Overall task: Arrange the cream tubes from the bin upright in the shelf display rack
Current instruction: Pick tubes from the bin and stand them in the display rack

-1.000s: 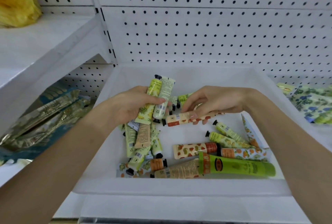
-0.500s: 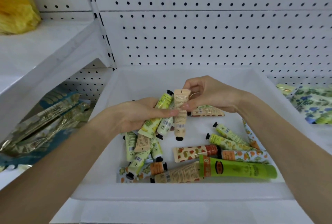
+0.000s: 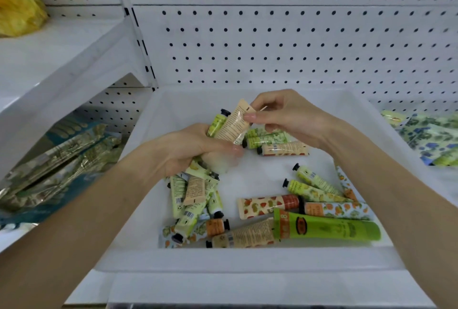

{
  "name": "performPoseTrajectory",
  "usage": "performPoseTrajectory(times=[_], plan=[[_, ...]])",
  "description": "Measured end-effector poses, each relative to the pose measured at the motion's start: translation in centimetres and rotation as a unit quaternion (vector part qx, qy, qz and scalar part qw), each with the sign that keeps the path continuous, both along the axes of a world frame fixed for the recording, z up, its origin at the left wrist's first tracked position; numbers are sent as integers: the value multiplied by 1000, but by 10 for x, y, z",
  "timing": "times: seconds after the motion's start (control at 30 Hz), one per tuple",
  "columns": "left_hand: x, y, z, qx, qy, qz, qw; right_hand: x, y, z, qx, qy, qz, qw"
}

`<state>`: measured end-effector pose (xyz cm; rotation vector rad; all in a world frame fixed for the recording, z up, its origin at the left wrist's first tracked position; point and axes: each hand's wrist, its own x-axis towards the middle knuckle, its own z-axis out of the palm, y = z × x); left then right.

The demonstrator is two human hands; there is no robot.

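Note:
A white bin (image 3: 247, 260) on the shelf holds several loose cream tubes lying flat, among them a large green tube (image 3: 329, 228) at the front right. My left hand (image 3: 183, 149) is over the bin's middle, shut on a small bunch of tubes, with a yellow-green tube (image 3: 216, 123) sticking up from it. My right hand (image 3: 287, 116) pinches the crimped end of a peach tube (image 3: 234, 125) that leans against that bunch. The lower part of the bunch is blurred. No display rack is visible.
White pegboard (image 3: 285, 43) backs the shelf. A higher white shelf (image 3: 49, 61) on the left carries a yellow bag (image 3: 17, 1). Foil packets (image 3: 57, 160) lie below it; floral packets (image 3: 431, 135) lie right of the bin.
My right hand lifted the peach tube from the bin, turned it from lying flat to nearly upright, and brought it against the tubes in my left hand. Both hands rose slightly.

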<state>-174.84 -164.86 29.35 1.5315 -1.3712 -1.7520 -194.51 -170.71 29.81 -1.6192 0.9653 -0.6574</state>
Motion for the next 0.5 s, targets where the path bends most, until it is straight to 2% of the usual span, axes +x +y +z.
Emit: performPoseTrajectory(times=[0.13, 0.27, 0.37, 0.43, 0.5], plan=[[2, -1, 1, -8, -17, 61, 998, -15, -13, -5, -15, 10, -51, 999], [4, -4, -4, -10, -29, 108, 994, -22, -23, -32, -55, 144, -61, 986], [7, -7, -6, -12, -63, 131, 989, -24, -31, -57, -100, 283, -32, 953], [7, -6, -6, -15, -73, 138, 988, -26, -36, -68, -111, 313, -29, 943], [7, -6, -6, -12, -74, 141, 987, -26, -36, -72, -121, 306, -36, 944]])
